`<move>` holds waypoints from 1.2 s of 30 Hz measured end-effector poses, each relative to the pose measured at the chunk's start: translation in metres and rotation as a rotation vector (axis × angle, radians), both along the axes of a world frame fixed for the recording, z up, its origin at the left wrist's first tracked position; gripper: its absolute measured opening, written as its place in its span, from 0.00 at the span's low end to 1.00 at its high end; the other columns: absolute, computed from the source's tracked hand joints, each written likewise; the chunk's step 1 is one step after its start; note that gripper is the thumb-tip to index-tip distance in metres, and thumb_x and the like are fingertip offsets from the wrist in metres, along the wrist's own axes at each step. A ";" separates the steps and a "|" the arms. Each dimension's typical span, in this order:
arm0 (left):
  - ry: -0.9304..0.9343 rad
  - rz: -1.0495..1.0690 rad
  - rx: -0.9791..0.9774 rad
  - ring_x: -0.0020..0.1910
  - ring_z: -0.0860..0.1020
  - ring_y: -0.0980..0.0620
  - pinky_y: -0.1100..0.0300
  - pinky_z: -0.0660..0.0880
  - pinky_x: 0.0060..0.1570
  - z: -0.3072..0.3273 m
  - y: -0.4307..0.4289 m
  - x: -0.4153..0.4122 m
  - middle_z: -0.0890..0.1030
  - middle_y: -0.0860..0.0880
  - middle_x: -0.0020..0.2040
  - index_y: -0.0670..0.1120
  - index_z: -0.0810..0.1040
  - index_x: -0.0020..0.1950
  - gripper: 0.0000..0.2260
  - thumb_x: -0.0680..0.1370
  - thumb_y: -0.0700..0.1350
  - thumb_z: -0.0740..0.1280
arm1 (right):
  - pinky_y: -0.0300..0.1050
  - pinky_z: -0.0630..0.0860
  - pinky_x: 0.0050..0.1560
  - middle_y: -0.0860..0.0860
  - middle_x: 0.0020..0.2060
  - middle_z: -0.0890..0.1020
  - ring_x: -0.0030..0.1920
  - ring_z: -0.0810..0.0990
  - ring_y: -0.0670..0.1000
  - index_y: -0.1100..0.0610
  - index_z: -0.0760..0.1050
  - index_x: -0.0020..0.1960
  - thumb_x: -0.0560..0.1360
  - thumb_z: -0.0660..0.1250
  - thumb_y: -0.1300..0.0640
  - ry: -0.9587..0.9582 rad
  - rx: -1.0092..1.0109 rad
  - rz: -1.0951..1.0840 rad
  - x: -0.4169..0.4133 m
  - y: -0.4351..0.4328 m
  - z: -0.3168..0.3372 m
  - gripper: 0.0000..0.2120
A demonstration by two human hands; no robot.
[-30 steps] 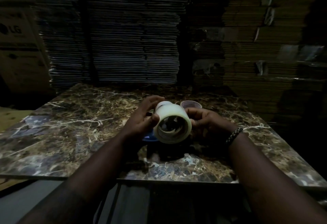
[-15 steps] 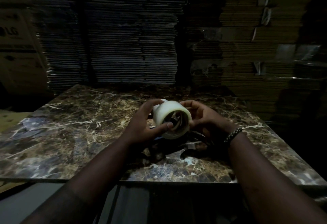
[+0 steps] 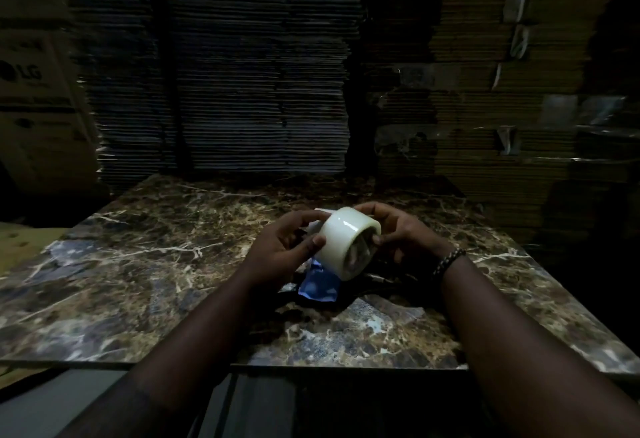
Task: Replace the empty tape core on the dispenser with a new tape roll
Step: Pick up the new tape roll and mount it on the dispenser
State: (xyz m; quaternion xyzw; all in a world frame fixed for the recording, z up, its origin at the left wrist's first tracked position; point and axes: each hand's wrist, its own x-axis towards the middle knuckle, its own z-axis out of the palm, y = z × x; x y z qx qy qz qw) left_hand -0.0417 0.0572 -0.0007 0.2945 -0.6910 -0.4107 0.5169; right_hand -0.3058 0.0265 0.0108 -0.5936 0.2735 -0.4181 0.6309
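Observation:
A pale, glossy tape roll [image 3: 341,240] hangs above the marble table [image 3: 138,264], its open core facing right and toward me. My left hand [image 3: 282,250] grips its left side, thumb on the outer surface. My right hand [image 3: 398,233] holds the right rim, a fingertip at the core's edge. Under the roll a blue part [image 3: 318,285] and dark shapes lie on the table, likely the dispenser, mostly hidden in shadow. A small pale edge [image 3: 320,214] shows behind the roll.
Tall stacks of flattened cardboard [image 3: 259,74] rise behind the table. A printed carton [image 3: 31,91] stands at the left. The table's near edge [image 3: 346,366] runs just above my forearms. The room is dim.
Both hands have turned the roll, so its open core now faces more to the right. The blue part under it has come into view.

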 end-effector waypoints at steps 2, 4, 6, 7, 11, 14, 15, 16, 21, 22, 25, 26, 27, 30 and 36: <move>0.035 -0.037 0.051 0.54 0.86 0.50 0.52 0.85 0.50 0.000 0.000 0.001 0.88 0.49 0.58 0.54 0.85 0.60 0.11 0.77 0.47 0.74 | 0.50 0.81 0.54 0.58 0.60 0.81 0.59 0.81 0.56 0.62 0.74 0.67 0.60 0.84 0.60 0.018 -0.004 0.061 0.001 -0.005 0.005 0.38; 0.047 -0.071 0.087 0.50 0.85 0.53 0.57 0.83 0.46 -0.001 0.000 0.003 0.89 0.50 0.52 0.48 0.82 0.61 0.12 0.78 0.41 0.72 | 0.51 0.80 0.56 0.59 0.61 0.80 0.60 0.80 0.58 0.62 0.73 0.68 0.65 0.79 0.65 0.040 -0.011 0.134 0.003 -0.009 0.010 0.33; 0.062 -0.088 0.120 0.48 0.85 0.53 0.58 0.83 0.44 -0.002 -0.002 0.005 0.88 0.50 0.50 0.46 0.80 0.62 0.13 0.77 0.39 0.72 | 0.51 0.81 0.54 0.58 0.60 0.81 0.59 0.80 0.58 0.61 0.73 0.67 0.67 0.73 0.71 0.056 0.009 0.188 0.005 -0.014 0.015 0.29; 0.069 -0.099 0.131 0.48 0.85 0.54 0.58 0.82 0.43 -0.003 -0.003 0.006 0.88 0.51 0.51 0.46 0.79 0.62 0.14 0.77 0.38 0.72 | 0.50 0.82 0.52 0.58 0.59 0.81 0.57 0.81 0.57 0.61 0.74 0.66 0.67 0.72 0.72 0.059 0.018 0.208 0.007 -0.017 0.017 0.29; 0.068 -0.137 0.162 0.40 0.84 0.57 0.63 0.79 0.38 -0.003 -0.007 0.008 0.89 0.50 0.46 0.49 0.73 0.66 0.16 0.80 0.36 0.68 | 0.47 0.81 0.48 0.56 0.57 0.82 0.54 0.82 0.54 0.62 0.75 0.63 0.62 0.81 0.63 0.079 -0.016 0.242 0.017 -0.029 0.021 0.32; 0.072 -0.133 0.186 0.38 0.82 0.57 0.63 0.77 0.37 -0.004 -0.009 0.011 0.88 0.49 0.45 0.50 0.72 0.68 0.18 0.78 0.40 0.67 | 0.47 0.81 0.49 0.56 0.57 0.82 0.55 0.82 0.54 0.61 0.77 0.62 0.61 0.83 0.58 0.081 -0.017 0.236 0.022 -0.035 0.020 0.32; 0.068 -0.131 0.195 0.39 0.82 0.57 0.63 0.77 0.38 -0.004 -0.010 0.011 0.88 0.49 0.45 0.50 0.72 0.68 0.19 0.78 0.40 0.68 | 0.47 0.81 0.49 0.56 0.57 0.82 0.55 0.82 0.54 0.61 0.77 0.62 0.61 0.83 0.58 0.074 -0.015 0.235 0.023 -0.036 0.019 0.32; 0.064 -0.134 0.203 0.40 0.83 0.57 0.62 0.77 0.39 -0.004 -0.010 0.012 0.88 0.49 0.46 0.50 0.72 0.68 0.18 0.78 0.41 0.68 | 0.47 0.81 0.49 0.56 0.57 0.82 0.56 0.82 0.54 0.60 0.78 0.62 0.61 0.83 0.57 0.062 -0.012 0.238 0.023 -0.037 0.017 0.32; 0.076 -0.178 0.215 0.51 0.81 0.41 0.44 0.74 0.49 -0.005 -0.012 0.015 0.86 0.36 0.56 0.50 0.76 0.68 0.20 0.77 0.50 0.72 | 0.46 0.81 0.49 0.53 0.56 0.84 0.55 0.83 0.52 0.58 0.79 0.62 0.62 0.81 0.59 0.030 -0.043 0.237 0.023 -0.035 0.012 0.29; 0.083 -0.186 0.215 0.52 0.79 0.39 0.42 0.72 0.50 -0.006 -0.012 0.015 0.83 0.32 0.59 0.50 0.77 0.68 0.20 0.76 0.51 0.72 | 0.45 0.81 0.49 0.52 0.56 0.84 0.55 0.83 0.52 0.57 0.80 0.61 0.61 0.79 0.61 0.037 -0.053 0.225 0.023 -0.035 0.011 0.28; 0.080 -0.198 0.200 0.52 0.77 0.38 0.42 0.69 0.50 -0.005 -0.012 0.015 0.80 0.28 0.60 0.51 0.79 0.67 0.19 0.76 0.52 0.72 | 0.45 0.80 0.49 0.53 0.54 0.84 0.53 0.83 0.51 0.57 0.80 0.60 0.61 0.80 0.62 0.019 -0.050 0.225 0.021 -0.033 0.006 0.28; 0.071 -0.200 0.194 0.52 0.77 0.38 0.42 0.69 0.50 -0.005 -0.012 0.014 0.80 0.27 0.60 0.52 0.79 0.66 0.19 0.76 0.52 0.72 | 0.45 0.80 0.49 0.53 0.54 0.84 0.53 0.83 0.52 0.58 0.80 0.60 0.61 0.81 0.60 0.004 -0.045 0.233 0.020 -0.032 0.004 0.28; 0.064 -0.204 0.190 0.52 0.77 0.38 0.42 0.69 0.50 -0.005 -0.011 0.014 0.80 0.27 0.60 0.52 0.79 0.66 0.18 0.76 0.52 0.72 | 0.45 0.80 0.49 0.53 0.54 0.84 0.53 0.83 0.52 0.59 0.80 0.61 0.62 0.82 0.58 -0.009 -0.040 0.237 0.020 -0.031 0.003 0.28; 0.062 -0.215 0.191 0.53 0.77 0.37 0.41 0.69 0.51 -0.004 -0.008 0.014 0.80 0.27 0.60 0.51 0.79 0.67 0.19 0.76 0.52 0.72 | 0.45 0.80 0.50 0.54 0.55 0.84 0.54 0.83 0.52 0.59 0.79 0.61 0.63 0.82 0.57 -0.011 -0.051 0.244 0.019 -0.031 0.002 0.28; 0.063 -0.226 0.195 0.53 0.77 0.38 0.41 0.70 0.52 -0.001 -0.005 0.016 0.79 0.27 0.60 0.47 0.77 0.68 0.21 0.77 0.51 0.71 | 0.45 0.80 0.49 0.55 0.54 0.83 0.52 0.83 0.53 0.59 0.79 0.60 0.61 0.83 0.57 -0.022 -0.040 0.239 0.019 -0.031 0.001 0.30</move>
